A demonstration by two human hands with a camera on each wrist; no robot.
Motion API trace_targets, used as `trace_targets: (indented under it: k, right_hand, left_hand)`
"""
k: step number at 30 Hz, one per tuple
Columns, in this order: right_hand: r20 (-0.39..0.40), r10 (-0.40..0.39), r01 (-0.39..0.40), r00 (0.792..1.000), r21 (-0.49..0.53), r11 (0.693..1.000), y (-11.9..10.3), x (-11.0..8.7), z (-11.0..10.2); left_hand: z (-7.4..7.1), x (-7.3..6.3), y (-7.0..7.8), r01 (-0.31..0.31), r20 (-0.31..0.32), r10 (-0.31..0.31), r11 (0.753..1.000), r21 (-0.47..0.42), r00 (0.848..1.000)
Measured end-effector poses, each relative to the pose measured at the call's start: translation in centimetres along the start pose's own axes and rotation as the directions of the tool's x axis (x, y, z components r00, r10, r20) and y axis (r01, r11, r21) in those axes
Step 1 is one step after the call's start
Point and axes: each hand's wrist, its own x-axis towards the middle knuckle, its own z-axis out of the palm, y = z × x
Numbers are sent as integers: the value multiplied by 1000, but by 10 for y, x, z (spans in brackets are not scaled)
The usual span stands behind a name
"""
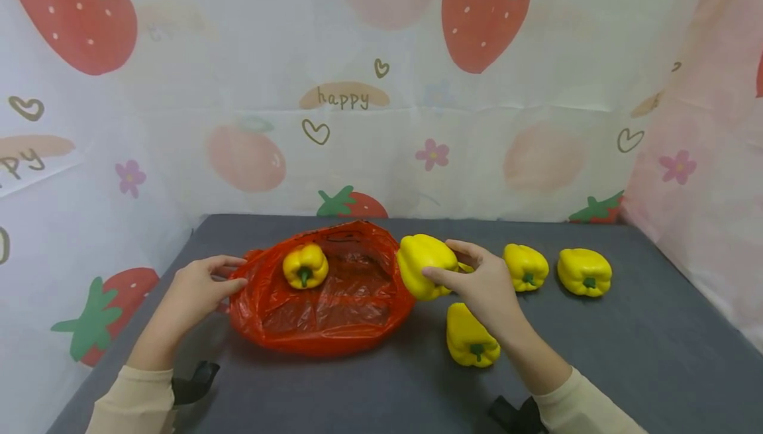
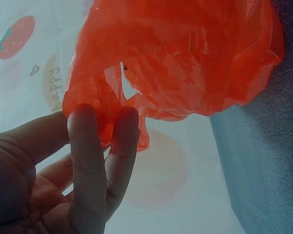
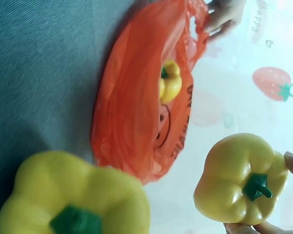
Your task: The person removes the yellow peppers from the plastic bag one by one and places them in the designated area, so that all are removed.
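A red plastic bag (image 1: 280, 341) lies with its mouth spread wide on the table. Inside it, toward the left, sits one yellow bell pepper (image 1: 305, 266). My left hand (image 1: 193, 295) pinches the bag's left edge; in the left wrist view the fingers (image 2: 88, 161) press the red film by its handle. My right hand (image 1: 485, 285) grips a second yellow bell pepper (image 1: 424, 265) beside the bag's right rim. The right wrist view shows that held pepper (image 3: 234, 180) with its green stem toward the camera, thumb and fingers at its sides.
Another yellow pepper (image 1: 471, 336) lies on the dark grey table (image 1: 334, 394) below my right hand. Two more peppers stand farther right, one (image 1: 526, 267) near my right wrist and one (image 1: 585, 272) beyond it. A strawberry-printed curtain (image 1: 387, 156) borders the table behind and at the sides.
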Motion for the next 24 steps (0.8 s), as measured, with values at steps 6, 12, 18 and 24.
trace_targets:
  k: [6, 12, 18, 24]
  right_hand:
    - [-20, 27, -27, 999, -35, 999, 5, -4, -14]
    - [-50, 55, -59, 997, -86, 995, 9, -7, -27]
    - [-65, 84, -90, 994, -84, 992, 15, -9, -40]
    - [-88, 92, -103, 992, -129, 986, 23, -13, -52]
  left_hand:
    - [1, 0, -1, -1, -3, 1, 1000, -8, 1000]
    - [1, 0, 0, -4, -7, 4, 1000, -3, 1000]
    - [1, 0, 0, -4, -8, 4, 1000, 2, 1000]
    - [0, 0, -1, -3, -9, 3, 1000, 2, 1000]
